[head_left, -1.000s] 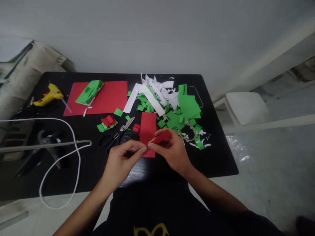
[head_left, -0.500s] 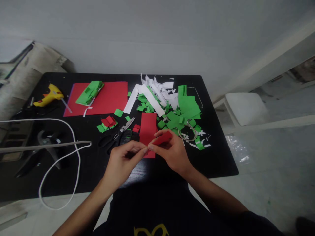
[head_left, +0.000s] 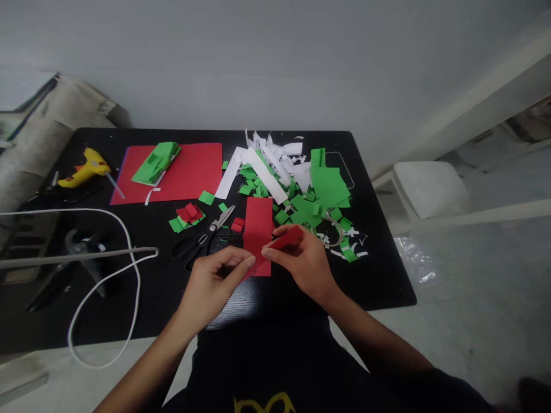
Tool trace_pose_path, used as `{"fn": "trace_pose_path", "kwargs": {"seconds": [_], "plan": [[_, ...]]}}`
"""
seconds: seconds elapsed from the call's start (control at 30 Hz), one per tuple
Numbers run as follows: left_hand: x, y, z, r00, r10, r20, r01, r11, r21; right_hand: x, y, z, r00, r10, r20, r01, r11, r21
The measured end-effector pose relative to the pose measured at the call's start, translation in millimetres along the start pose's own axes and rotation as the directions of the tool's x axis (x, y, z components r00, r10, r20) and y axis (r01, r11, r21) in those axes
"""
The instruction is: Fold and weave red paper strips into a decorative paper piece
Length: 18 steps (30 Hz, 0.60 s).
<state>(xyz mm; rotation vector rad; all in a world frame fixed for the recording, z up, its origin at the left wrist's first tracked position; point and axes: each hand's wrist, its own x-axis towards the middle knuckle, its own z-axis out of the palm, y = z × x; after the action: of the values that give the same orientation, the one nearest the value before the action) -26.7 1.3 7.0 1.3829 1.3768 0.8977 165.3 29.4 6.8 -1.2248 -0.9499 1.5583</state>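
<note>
My right hand pinches a small folded red paper piece just above the black table. My left hand is curled close beside it, thumb and forefinger together near the piece's left tip; whether they touch it I cannot tell. Under both hands lies a red paper strip. Scissors lie just left of the strip, near my left hand.
A pile of green and white paper scraps fills the table's back right. A large red sheet with folded green paper sits back left, a yellow glue gun beside it. A white cord loops at left. A white stool stands to the right.
My fingertips, touching before, have drawn slightly apart; my left hand slid a little down and left. The red piece stays in my right hand.
</note>
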Motion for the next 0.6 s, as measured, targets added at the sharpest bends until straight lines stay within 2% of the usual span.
{"fn": "trace_pose_path", "kwargs": {"seconds": [0.1, 0.33, 0.6], "plan": [[2, -1, -0.1, 1.000, -0.013, 0.001, 0.013, 1.000, -0.005, 2, 4, -1, 1.000, 0.019, 0.011, -0.019, 1.000, 0.010], [4, -2, 1.4, 0.999, -0.039, 0.003, 0.039, 0.996, -0.077, 2, 11, -3, 0.984, 0.085, 0.156, -0.077, 0.995, -0.058], [3, -5, 1.8, 0.999, -0.045, 0.017, 0.046, 0.993, -0.105, 2, 10, -4, 0.988, 0.065, 0.143, -0.063, 0.998, -0.017]]}}
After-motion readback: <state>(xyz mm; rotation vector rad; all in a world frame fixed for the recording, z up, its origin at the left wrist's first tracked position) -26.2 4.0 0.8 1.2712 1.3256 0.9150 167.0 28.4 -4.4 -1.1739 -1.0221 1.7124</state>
